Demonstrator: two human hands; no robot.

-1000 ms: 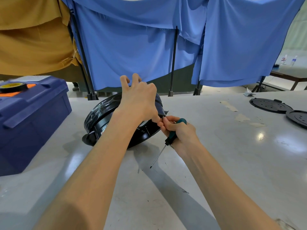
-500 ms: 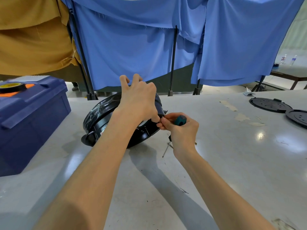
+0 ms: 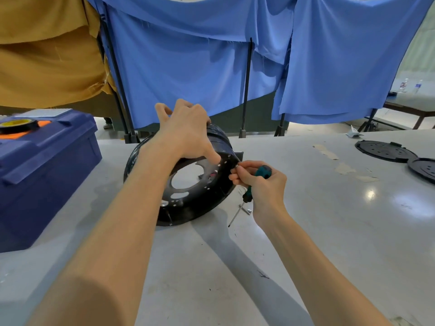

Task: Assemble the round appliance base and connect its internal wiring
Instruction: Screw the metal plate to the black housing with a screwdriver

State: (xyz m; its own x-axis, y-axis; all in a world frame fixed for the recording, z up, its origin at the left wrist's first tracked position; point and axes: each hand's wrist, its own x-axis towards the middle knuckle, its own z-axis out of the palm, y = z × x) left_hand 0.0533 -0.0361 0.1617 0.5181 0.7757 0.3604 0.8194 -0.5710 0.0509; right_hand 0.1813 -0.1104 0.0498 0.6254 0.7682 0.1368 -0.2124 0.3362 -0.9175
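The round black appliance base (image 3: 202, 198) stands tilted on its edge on the grey table (image 3: 329, 231), its perforated inner plate with a large central hole facing me. My left hand (image 3: 186, 130) grips its upper rim, thumb pressed on the plate. My right hand (image 3: 261, 184) holds a teal-handled screwdriver (image 3: 249, 191) in the palm, shaft pointing down toward the table. Its fingertips pinch something small at the base's right rim; I cannot tell what.
A dark blue toolbox (image 3: 44, 175) with a roll of black tape (image 3: 17, 125) on its lid sits at the left. Two flat black round covers (image 3: 383, 150) lie at the far right. Small metal bits (image 3: 246, 209) lie by the base. Blue curtains hang behind.
The base has tipped up more, showing its inner plate. My right hand shifted up to the right rim, and the screwdriver swung to a steeper angle.
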